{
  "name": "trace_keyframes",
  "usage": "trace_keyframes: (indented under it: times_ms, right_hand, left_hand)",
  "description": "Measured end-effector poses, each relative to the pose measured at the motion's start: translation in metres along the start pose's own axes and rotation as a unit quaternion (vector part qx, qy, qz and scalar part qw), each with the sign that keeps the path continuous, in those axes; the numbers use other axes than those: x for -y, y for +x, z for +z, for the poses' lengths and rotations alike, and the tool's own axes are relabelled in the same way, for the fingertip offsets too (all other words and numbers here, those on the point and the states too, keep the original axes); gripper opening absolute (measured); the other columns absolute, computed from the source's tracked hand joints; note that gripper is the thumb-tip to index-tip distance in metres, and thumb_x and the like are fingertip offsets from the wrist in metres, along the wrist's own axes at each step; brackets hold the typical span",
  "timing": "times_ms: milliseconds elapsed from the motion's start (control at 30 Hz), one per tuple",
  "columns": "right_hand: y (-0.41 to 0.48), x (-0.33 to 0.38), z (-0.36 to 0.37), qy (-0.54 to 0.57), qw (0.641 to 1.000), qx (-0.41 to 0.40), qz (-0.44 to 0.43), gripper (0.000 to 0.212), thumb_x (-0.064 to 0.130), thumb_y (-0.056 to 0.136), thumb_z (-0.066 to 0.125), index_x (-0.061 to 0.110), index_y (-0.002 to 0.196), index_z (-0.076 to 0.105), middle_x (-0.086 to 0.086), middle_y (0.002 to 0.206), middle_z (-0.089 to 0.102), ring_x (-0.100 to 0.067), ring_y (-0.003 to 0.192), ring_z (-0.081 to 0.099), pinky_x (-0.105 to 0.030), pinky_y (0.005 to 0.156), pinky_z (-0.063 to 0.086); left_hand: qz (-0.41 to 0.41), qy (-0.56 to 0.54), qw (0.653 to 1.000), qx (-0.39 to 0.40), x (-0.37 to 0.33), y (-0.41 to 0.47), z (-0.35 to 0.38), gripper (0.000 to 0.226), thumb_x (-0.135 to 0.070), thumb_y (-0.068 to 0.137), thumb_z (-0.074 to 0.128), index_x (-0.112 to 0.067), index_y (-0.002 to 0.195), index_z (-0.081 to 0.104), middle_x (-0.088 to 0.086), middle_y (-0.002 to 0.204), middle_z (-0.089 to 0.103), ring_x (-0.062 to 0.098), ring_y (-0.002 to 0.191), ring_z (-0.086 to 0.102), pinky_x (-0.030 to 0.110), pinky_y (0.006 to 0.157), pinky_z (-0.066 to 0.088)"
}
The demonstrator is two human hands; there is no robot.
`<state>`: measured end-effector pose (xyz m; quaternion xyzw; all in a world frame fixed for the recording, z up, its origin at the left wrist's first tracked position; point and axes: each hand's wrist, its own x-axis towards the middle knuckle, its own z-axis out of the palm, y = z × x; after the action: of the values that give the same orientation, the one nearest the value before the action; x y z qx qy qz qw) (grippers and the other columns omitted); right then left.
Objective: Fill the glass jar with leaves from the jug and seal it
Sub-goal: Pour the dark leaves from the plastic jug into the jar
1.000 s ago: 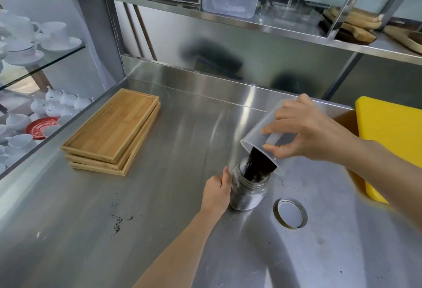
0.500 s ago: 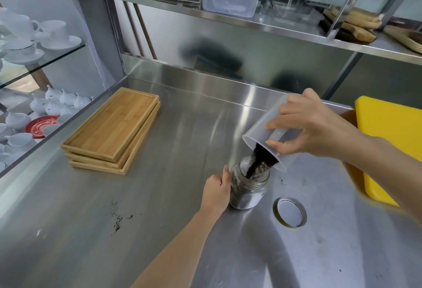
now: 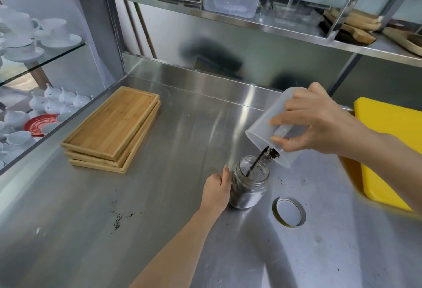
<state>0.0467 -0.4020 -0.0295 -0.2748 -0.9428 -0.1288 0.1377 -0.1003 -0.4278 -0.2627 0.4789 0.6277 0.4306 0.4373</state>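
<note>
A clear glass jar (image 3: 250,187) stands upright on the steel counter, partly filled with dark leaves. My left hand (image 3: 216,190) grips its left side. Above and to the right, my right hand (image 3: 312,123) holds a translucent plastic jug (image 3: 265,127) tipped mouth-down toward the jar. A thin stream of dark leaves (image 3: 258,162) falls from the jug's lip into the jar's mouth. The jar's metal lid (image 3: 289,212) lies flat on the counter just right of the jar.
Stacked bamboo trays (image 3: 112,127) lie to the left. A yellow board (image 3: 392,150) lies at the right edge. Spilled leaf bits (image 3: 118,218) dot the counter (image 3: 159,196) in front. White cups (image 3: 20,43) fill glass shelves at far left; a steel shelf (image 3: 251,22) hangs overhead.
The thick flow of leaves from the jug has thinned to a trickle, and the jug has lifted slightly higher above the jar. A few leaf bits now lie right of the jar.
</note>
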Motion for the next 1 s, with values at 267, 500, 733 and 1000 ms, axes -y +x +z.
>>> trace_keyframes:
  times_ms: [267, 500, 733, 1000]
  right_hand:
    - [-0.0022, -0.0021, -0.0006, 0.014, 1.000, -0.007, 0.001, 0.024, 0.028, 0.068, 0.068, 0.005, 0.076, 0.070, 0.005, 0.064, 0.033, -0.003, 0.072, 0.014, -0.031, 0.061, 0.018]
    - [0.0002, -0.0050, -0.0037, 0.007, 1.000, -0.003, -0.012, 0.023, 0.028, 0.068, 0.075, 0.007, 0.076, 0.070, 0.005, 0.064, 0.031, -0.004, 0.071, 0.012, -0.027, 0.064, 0.010]
    - [0.0011, -0.0014, -0.0006, 0.004, 1.000, -0.012, -0.027, 0.023, 0.028, 0.069, 0.068, 0.006, 0.072, 0.070, 0.003, 0.061, 0.032, -0.006, 0.070, 0.012, -0.031, 0.061, 0.016]
    - [0.0010, -0.0005, 0.0022, 0.001, 1.000, -0.002, -0.020, 0.031, 0.034, 0.075, 0.061, 0.005, 0.073, 0.070, -0.009, 0.052, 0.047, -0.015, 0.064, 0.025, -0.032, 0.060, 0.019]
  left_hand:
    - [0.000, 0.005, 1.000, -0.001, -0.0012, -0.0001, 0.0000, 0.052, -0.038, 0.098, 0.033, -0.015, 0.052, 0.023, 0.011, 0.054, 0.033, 0.022, 0.056, 0.031, 0.034, 0.055, 0.026]
    - [0.005, 0.002, 1.000, -0.001, -0.0003, -0.0002, -0.0001, 0.052, -0.038, 0.097, 0.034, -0.013, 0.053, 0.024, 0.013, 0.056, 0.034, 0.022, 0.056, 0.031, 0.035, 0.056, 0.026]
    - [0.008, 0.010, 1.000, -0.002, -0.0007, -0.0006, -0.0004, 0.052, -0.039, 0.097, 0.034, -0.015, 0.052, 0.022, 0.012, 0.055, 0.032, 0.022, 0.054, 0.031, 0.036, 0.055, 0.026]
    - [0.005, 0.008, 1.000, -0.001, -0.0014, -0.0006, -0.0004, 0.052, -0.038, 0.098, 0.034, -0.016, 0.053, 0.021, 0.010, 0.054, 0.030, 0.021, 0.056, 0.029, 0.035, 0.055, 0.025]
